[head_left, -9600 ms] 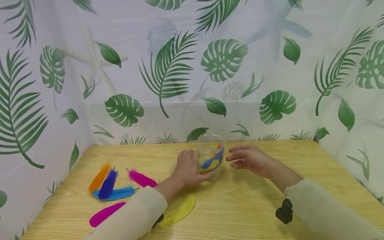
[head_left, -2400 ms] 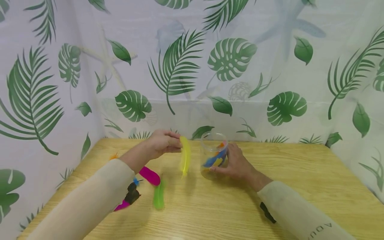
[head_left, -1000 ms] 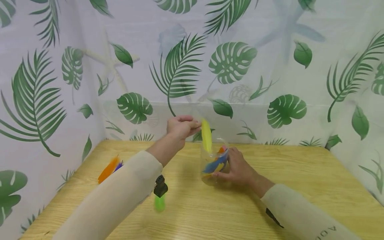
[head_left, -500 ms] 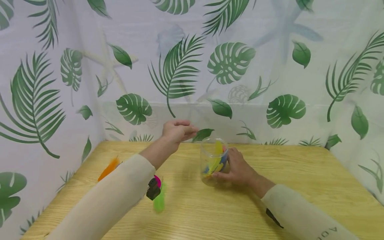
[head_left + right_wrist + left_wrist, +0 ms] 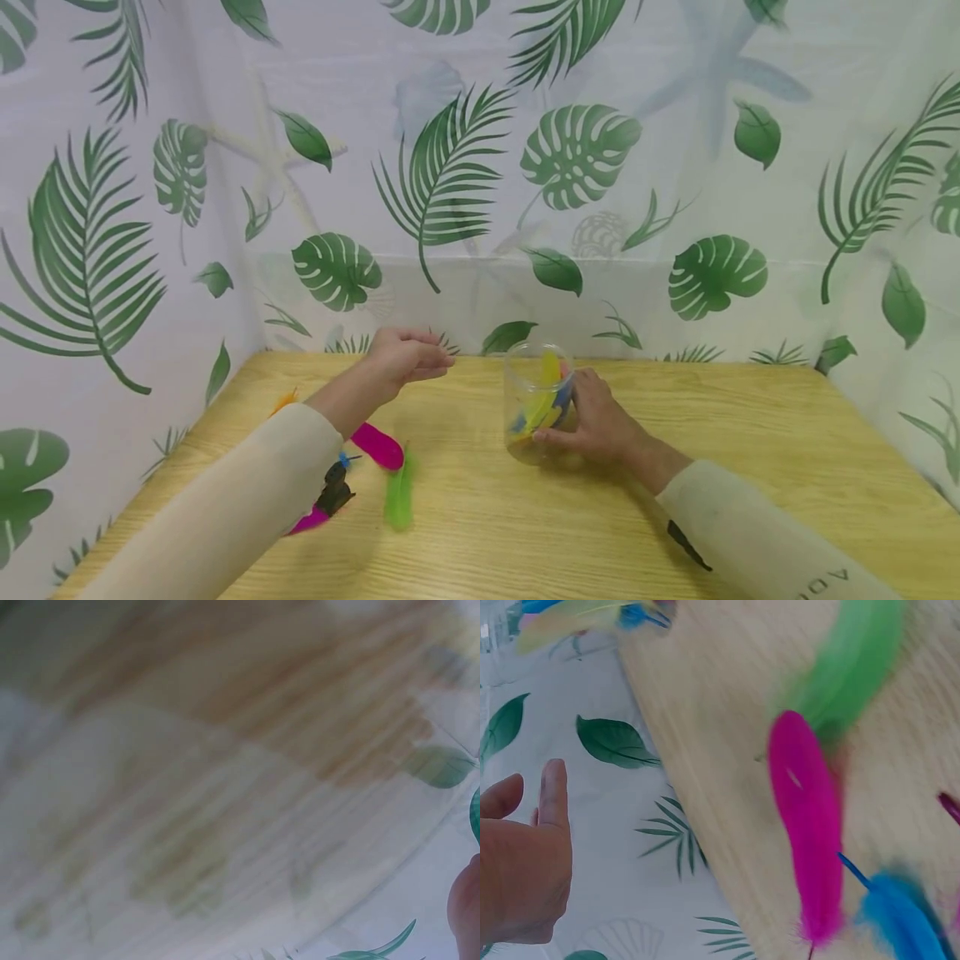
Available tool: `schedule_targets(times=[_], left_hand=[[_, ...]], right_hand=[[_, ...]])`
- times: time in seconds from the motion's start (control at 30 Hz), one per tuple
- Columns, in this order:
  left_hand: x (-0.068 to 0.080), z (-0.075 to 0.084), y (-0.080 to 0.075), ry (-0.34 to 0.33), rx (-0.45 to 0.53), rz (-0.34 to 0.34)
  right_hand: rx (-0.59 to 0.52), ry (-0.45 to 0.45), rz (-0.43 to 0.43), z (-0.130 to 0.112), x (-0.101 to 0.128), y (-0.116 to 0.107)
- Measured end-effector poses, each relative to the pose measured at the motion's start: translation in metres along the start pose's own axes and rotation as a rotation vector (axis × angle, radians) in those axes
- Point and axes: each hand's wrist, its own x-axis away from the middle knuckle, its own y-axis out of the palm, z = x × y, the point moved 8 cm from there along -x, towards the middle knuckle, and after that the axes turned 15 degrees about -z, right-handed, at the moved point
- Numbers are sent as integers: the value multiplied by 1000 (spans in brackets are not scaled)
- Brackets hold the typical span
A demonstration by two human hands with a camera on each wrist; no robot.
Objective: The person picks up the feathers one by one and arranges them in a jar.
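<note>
A clear plastic jar [image 5: 525,392] stands upright on the wooden table, with yellow, blue and other feathers inside. My right hand [image 5: 600,421] grips the jar round its right side. Left of the jar my left hand [image 5: 401,364] hovers above the table, its fingers fairly straight and nothing in them. Beneath and in front of that hand lie a magenta feather [image 5: 378,446] and a green feather [image 5: 400,492]. In the left wrist view a blue feather [image 5: 900,915] also shows. The right wrist view is mostly blurred, with a bit of a finger [image 5: 466,911] at its edge.
Partly hidden by the left sleeve are an orange feather [image 5: 284,402] and a second magenta feather [image 5: 309,522]. A leaf-patterned cloth [image 5: 465,208] rises behind the table [image 5: 525,533] and along its sides.
The yellow feather went from my left hand into the jar and leans among the others. My left hand then drew back left and down. My right hand has kept its grip on the jar.
</note>
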Motion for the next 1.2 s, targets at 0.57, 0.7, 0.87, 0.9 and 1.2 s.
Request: schedule_targets(times=[0.57,0.7,0.87,0.9,1.2], left_hand=[[5,-52,-10,-107,-243,-64],[3,-60,-16,-116,-309,-43],[3,-66,-23,-139,-386,-24],[4,-66,-24,-146,-417,-22],[11,-68,-31,-187,-569,-55]], right_hand=[[3,-39,12,4,0,2],[5,-45,15,3,0,1],[1,-23,-1,1,0,1],[1,-16,-5,2,0,1],[-1,-6,-9,3,1,2]])
